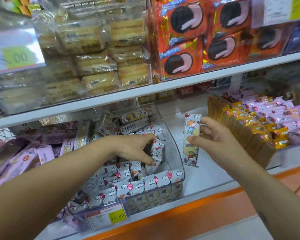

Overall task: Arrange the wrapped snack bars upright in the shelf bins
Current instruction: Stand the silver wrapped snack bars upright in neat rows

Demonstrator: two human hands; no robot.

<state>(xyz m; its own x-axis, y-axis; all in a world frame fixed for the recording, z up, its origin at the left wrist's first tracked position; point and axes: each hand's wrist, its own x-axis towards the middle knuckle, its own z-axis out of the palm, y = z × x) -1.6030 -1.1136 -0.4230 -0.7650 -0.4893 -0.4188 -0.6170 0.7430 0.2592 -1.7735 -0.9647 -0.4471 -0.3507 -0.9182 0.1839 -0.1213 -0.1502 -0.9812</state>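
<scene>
Two at once: my left hand [137, 149] is gripping a wrapped snack bar [156, 153] inside the clear bin [177, 160]. My right hand [215, 139] is pinching a second snack bar [191, 134] upright just outside it. I'm judging this one needs slotting into the bin's gap next.

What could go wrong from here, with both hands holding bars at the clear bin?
1. The right hand pinches its snack bar only at mid-length, outside the clear bin; it may slip onto the shelf.
2. The left hand grips a second bar among the standing rows; pushing it in could topple neighbours.
3. Loose bars piled flat at the back might slide into the gap.
</scene>
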